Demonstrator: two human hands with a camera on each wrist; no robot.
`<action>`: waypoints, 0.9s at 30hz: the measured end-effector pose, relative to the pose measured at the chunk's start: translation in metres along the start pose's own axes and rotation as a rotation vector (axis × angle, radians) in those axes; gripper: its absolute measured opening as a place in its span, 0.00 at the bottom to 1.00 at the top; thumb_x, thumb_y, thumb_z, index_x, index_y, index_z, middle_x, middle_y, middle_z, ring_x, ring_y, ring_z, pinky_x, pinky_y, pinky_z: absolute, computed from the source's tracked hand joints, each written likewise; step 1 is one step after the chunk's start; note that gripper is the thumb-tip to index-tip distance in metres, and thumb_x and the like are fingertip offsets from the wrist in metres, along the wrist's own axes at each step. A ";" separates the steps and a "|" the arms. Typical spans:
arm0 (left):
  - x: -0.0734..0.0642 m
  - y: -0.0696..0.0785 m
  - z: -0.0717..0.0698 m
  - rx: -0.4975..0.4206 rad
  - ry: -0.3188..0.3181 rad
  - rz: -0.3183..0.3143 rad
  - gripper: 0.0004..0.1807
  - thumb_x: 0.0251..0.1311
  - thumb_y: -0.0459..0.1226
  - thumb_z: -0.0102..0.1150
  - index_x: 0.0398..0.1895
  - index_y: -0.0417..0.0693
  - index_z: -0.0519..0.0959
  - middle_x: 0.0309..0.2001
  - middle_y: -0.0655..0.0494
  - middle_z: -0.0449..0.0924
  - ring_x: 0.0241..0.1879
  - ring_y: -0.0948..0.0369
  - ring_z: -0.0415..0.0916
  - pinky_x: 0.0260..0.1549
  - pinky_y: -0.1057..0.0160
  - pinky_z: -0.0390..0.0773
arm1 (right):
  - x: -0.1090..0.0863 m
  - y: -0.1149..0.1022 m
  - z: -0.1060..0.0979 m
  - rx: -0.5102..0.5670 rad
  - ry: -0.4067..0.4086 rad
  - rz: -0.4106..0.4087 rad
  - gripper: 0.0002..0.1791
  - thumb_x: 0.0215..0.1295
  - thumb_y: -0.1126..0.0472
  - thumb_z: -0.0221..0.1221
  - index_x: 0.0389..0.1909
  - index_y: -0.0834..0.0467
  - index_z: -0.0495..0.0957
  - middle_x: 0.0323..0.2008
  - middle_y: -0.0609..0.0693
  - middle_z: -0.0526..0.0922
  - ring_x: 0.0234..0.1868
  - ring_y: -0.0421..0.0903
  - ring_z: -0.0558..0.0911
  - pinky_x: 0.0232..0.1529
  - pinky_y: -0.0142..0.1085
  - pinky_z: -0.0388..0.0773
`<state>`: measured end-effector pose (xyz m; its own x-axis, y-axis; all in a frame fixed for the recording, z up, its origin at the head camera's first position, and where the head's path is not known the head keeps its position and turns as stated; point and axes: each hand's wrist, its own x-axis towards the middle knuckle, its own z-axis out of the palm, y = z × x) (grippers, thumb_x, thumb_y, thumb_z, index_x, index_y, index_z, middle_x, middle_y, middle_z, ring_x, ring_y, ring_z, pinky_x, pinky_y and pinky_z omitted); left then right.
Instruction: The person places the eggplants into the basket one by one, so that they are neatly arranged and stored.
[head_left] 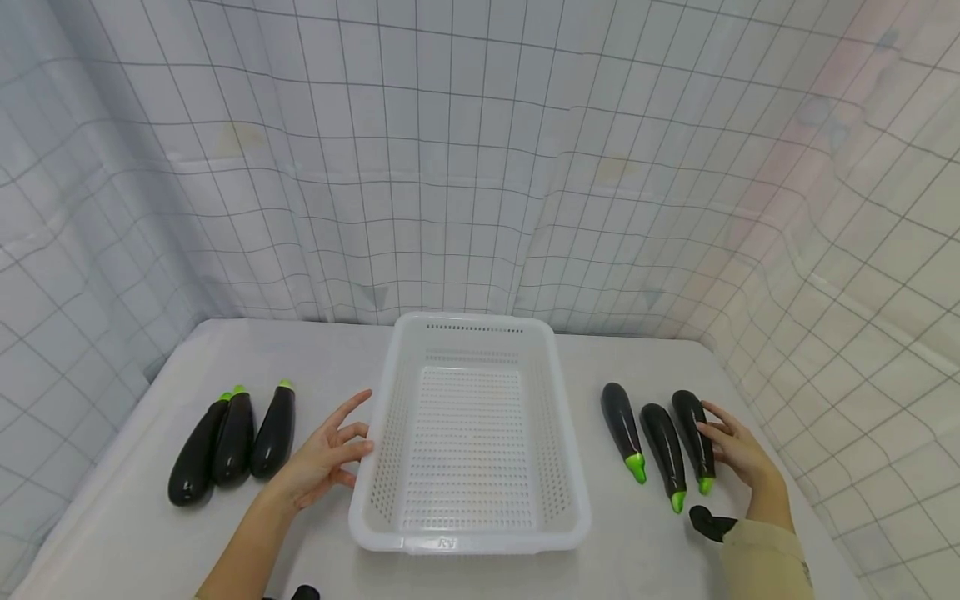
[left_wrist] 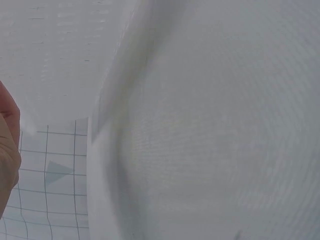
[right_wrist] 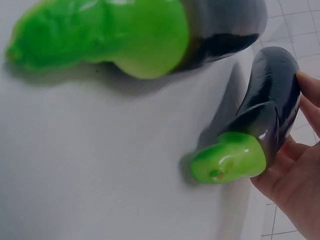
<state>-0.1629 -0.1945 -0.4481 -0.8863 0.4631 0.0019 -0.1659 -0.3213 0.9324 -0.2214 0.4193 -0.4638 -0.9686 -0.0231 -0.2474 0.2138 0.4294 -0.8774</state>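
My right hand (head_left: 738,450) grips the rightmost eggplant (head_left: 693,433), a glossy dark one with a bright green stem end. In the right wrist view, fingers (right_wrist: 310,89) lie against that eggplant's dark side, and its green end points away from the hand. Left of it lie another eggplant (head_left: 663,450) and a third eggplant (head_left: 621,425). At the left side of a white perforated plastic basket (head_left: 581,508), my left hand (head_left: 322,458) holds its fingers loosely spread, with fingertips right at the rim. Only the edge of that hand shows in the left wrist view.
Three more eggplants (head_left: 273,429) lie side by side on the left of the white-covered table (head_left: 337,350). The basket stands between the two groups with nothing inside. Grid-patterned curtains (head_left: 465,167) surround the table at the back and sides.
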 end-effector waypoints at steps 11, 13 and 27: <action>0.000 0.001 0.000 -0.012 -0.023 -0.010 0.42 0.62 0.24 0.47 0.72 0.50 0.36 0.36 0.59 0.72 0.35 0.62 0.78 0.26 0.60 0.81 | 0.004 -0.028 -0.010 0.023 0.004 -0.118 0.36 0.69 0.50 0.46 0.72 0.48 0.39 0.66 0.74 0.41 0.45 0.26 0.66 0.48 0.33 0.72; 0.000 0.002 0.000 -0.015 -0.022 -0.017 0.42 0.62 0.24 0.47 0.72 0.50 0.36 0.36 0.58 0.72 0.35 0.62 0.78 0.26 0.60 0.81 | 0.005 -0.037 -0.010 0.019 0.008 -0.135 0.36 0.69 0.49 0.47 0.72 0.46 0.40 0.66 0.74 0.41 0.45 0.27 0.65 0.47 0.32 0.72; 0.001 0.002 -0.002 -0.002 -0.028 -0.033 0.42 0.62 0.25 0.47 0.72 0.51 0.36 0.37 0.57 0.72 0.37 0.60 0.78 0.27 0.60 0.81 | 0.016 -0.102 0.008 -0.039 0.038 -0.306 0.35 0.67 0.50 0.50 0.71 0.46 0.45 0.63 0.67 0.53 0.47 0.30 0.67 0.41 0.24 0.70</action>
<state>-0.1649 -0.1960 -0.4465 -0.8678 0.4967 -0.0183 -0.1955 -0.3074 0.9313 -0.2581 0.3675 -0.3815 -0.9915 -0.1230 0.0421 -0.0927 0.4423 -0.8921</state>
